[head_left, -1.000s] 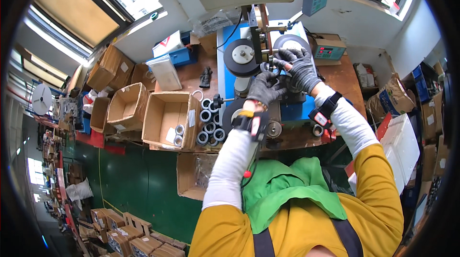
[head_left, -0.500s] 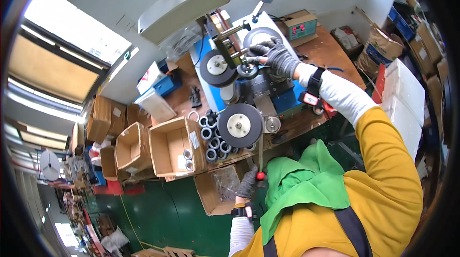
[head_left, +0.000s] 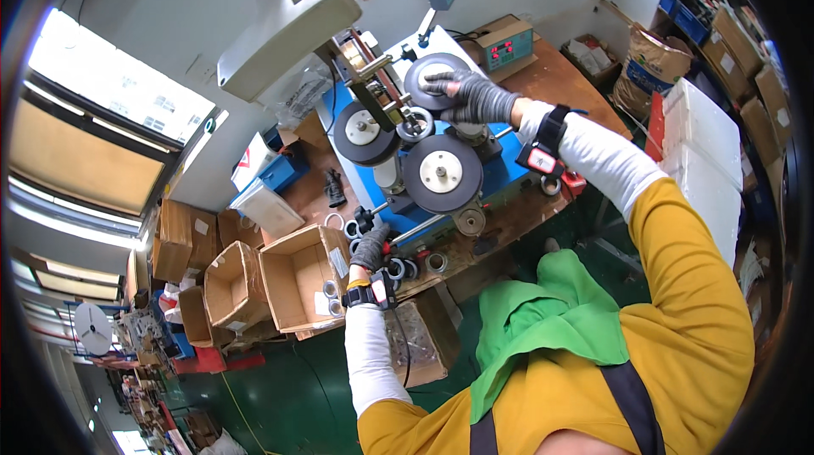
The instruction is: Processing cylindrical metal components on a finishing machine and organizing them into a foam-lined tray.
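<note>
A blue winding machine point(head_left: 500, 168) stands on a wooden bench and carries three black discs. My right hand point(head_left: 471, 96), in a grey glove, lies with fingers spread on the upper right disc point(head_left: 426, 73). A small roll point(head_left: 417, 125) sits on a spindle just left of that hand. My left hand point(head_left: 370, 245), also gloved, is at the bench's front edge beside several small tape rolls point(head_left: 398, 269) and a red-handled tool point(head_left: 387, 247). Its fingers curl downward, and what they hold is hidden. The other discs point(head_left: 442, 173) point(head_left: 365, 129) are untouched.
An open cardboard box point(head_left: 297, 264) holding a few rolls stands left of my left hand, with more boxes point(head_left: 227, 285) beyond it. A box with a plastic bag point(head_left: 421, 338) sits under the bench edge. A small control unit point(head_left: 507, 41) and white foam crates point(head_left: 699, 137) are to the right.
My left hand left the machine, dropped toward the box under the bench, then rose to the bench edge by the small rolls. My right hand stayed on the upper right disc.
</note>
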A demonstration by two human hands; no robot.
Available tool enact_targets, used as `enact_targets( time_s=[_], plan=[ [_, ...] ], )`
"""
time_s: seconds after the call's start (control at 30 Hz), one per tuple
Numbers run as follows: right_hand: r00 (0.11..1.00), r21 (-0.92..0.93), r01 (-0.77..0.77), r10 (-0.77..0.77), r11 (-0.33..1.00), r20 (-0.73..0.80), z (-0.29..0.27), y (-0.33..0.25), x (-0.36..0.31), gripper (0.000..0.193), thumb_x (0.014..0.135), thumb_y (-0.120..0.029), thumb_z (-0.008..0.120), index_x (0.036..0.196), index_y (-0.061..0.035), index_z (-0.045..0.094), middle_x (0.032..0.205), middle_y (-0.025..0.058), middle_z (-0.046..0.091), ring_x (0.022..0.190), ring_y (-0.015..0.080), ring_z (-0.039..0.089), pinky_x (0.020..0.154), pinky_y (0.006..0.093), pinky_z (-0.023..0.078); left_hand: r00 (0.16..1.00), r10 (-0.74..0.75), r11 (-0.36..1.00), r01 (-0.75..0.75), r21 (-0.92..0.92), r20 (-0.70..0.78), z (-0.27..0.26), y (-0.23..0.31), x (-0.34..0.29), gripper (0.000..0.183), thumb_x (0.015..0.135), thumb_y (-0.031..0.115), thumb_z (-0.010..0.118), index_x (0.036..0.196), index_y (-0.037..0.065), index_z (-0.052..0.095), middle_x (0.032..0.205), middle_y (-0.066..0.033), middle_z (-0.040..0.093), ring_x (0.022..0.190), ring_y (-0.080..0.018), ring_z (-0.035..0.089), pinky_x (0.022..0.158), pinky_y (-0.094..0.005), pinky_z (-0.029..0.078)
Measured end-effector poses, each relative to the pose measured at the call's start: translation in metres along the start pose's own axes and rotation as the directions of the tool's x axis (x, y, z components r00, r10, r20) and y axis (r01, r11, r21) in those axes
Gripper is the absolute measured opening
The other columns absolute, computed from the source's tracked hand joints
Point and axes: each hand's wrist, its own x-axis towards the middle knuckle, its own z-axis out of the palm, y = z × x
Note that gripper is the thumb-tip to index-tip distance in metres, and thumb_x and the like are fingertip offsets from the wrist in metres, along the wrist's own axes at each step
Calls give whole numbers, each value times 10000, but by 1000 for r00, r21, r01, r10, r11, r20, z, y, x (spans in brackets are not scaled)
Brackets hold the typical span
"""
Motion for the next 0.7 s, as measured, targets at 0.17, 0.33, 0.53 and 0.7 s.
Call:
enact_targets(
  time_s=[0.17,0.33,0.53,0.7],
  plan=[
    [992,-20,-129,129,991,-7,-72,15,-35,323,754,-110,641,1060,-41,562,968,140,590,894,269,572,793,337,455,738,545,801,-318,508,-397,39,33,-41,151,839,179,471,842,61,565,749,-200,578,725,-351,571,591,-421,444],
    [993,-120,-97,88,988,-78,-118,27,-78,166,782,-118,604,935,-52,611,824,122,617,741,239,598,687,316,478,278,842,535,-315,784,-463,63,24,-53,120,840,175,501,945,119,520,640,-152,570,565,-339,560,481,-417,418],
    [990,-119,-125,117,985,-72,-136,7,-77,157,789,-115,598,929,-43,602,814,130,607,724,241,592,672,307,478,134,861,500,-397,770,-490,67,14,-43,108,814,124,529,914,104,563,612,-123,558,522,-303,547,463,-385,417],
    [1000,-121,-2,3,993,8,-122,-43,-36,160,803,-131,592,937,-45,605,833,124,616,745,229,598,694,310,474,94,877,469,-392,792,-472,68,7,-36,122,825,87,502,915,49,576,735,-149,600,621,-299,587,555,-362,465]
  ],
)
